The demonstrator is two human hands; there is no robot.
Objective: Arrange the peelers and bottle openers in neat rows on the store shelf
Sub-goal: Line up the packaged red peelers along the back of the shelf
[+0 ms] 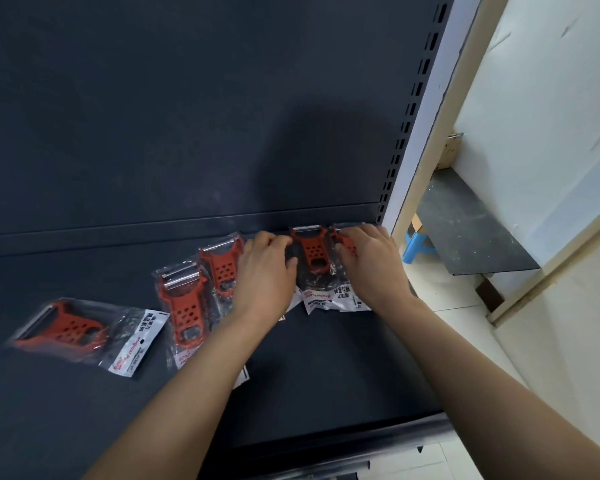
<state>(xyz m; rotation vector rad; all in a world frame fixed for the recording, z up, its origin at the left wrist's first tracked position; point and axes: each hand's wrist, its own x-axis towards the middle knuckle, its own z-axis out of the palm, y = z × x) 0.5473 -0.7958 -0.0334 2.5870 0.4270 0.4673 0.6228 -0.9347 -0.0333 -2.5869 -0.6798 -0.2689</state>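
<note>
Several orange peelers in clear plastic packs lie on the dark shelf (326,368). One peeler pack (311,252) lies near the back wall between my hands. My left hand (265,268) rests on its left side, fingers curled at the pack's edge. My right hand (368,261) covers another peeler pack (342,237) at the shelf's far right, fingers pressing on it. Two overlapping peeler packs (184,306) lie left of my left hand. One more peeler pack (66,329) lies askew at the far left.
The dark back panel (187,116) rises behind the shelf. A slotted upright (413,116) bounds the right side. Beyond it are a white wall, a blue stool (416,247) and a dark board (465,223) on the floor.
</note>
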